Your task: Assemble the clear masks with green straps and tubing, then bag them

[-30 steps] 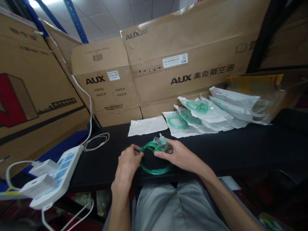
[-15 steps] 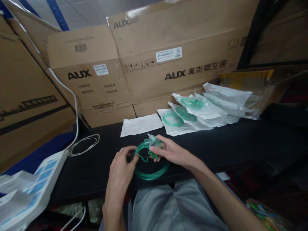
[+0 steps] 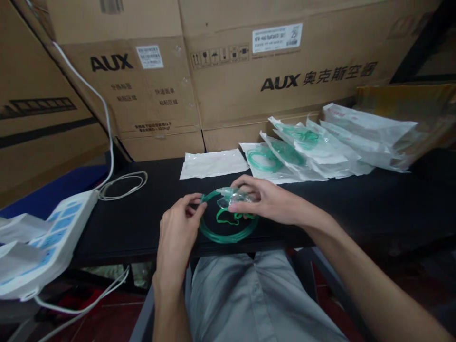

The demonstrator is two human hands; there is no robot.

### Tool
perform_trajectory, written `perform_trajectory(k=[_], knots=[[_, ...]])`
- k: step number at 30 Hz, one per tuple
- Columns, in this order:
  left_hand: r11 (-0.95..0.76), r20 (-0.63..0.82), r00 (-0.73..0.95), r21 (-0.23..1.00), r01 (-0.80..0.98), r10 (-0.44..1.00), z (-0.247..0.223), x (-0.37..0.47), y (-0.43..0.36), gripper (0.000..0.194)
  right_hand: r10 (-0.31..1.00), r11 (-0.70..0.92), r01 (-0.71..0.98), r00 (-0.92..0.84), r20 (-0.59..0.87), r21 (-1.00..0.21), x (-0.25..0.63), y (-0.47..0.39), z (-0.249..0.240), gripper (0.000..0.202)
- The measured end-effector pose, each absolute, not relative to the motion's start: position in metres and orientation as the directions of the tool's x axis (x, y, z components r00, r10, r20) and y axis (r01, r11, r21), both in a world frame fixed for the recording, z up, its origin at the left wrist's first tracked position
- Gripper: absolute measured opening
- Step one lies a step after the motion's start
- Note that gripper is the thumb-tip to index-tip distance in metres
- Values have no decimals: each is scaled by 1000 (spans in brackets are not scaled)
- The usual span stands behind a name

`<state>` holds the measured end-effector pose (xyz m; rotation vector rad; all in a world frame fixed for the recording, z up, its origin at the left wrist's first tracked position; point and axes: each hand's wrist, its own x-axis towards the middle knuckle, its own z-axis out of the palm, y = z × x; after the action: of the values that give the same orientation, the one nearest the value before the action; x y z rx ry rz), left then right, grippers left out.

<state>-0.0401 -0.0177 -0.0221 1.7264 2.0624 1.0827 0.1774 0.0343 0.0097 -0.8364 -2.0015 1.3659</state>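
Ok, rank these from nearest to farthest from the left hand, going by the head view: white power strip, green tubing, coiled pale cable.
1. Green tubing: pinched by the left hand, coiled toward its right.
2. Coiled pale cable: apart from it, to its left.
3. White power strip: on the same side, farther left.

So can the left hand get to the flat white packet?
Probably yes: only black tabletop shows between the left hand and the flat white packet, though that hand is pinching coiled green plastic tubing.
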Motion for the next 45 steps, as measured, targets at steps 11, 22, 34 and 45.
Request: perform_trajectory(k=[11,22,34,45], knots=[[-227,385,-145,763,605,911,-26,-33,-17,28,773,526,263,-545,325,-809,187,52,1,35],[-269,396,-69,731,627,916,-22,-29,-22,27,723,552,265,-624,295,-791,184,48,-4,37],[-317,269,193,567,760,944,16,-37,-3,22,739,529,324,-631,238,-784,186,43,2,25],[-369,185,320,465,805,929,23,-40,13,29,804,500,410,-548,232,-763,181,37,3,14]])
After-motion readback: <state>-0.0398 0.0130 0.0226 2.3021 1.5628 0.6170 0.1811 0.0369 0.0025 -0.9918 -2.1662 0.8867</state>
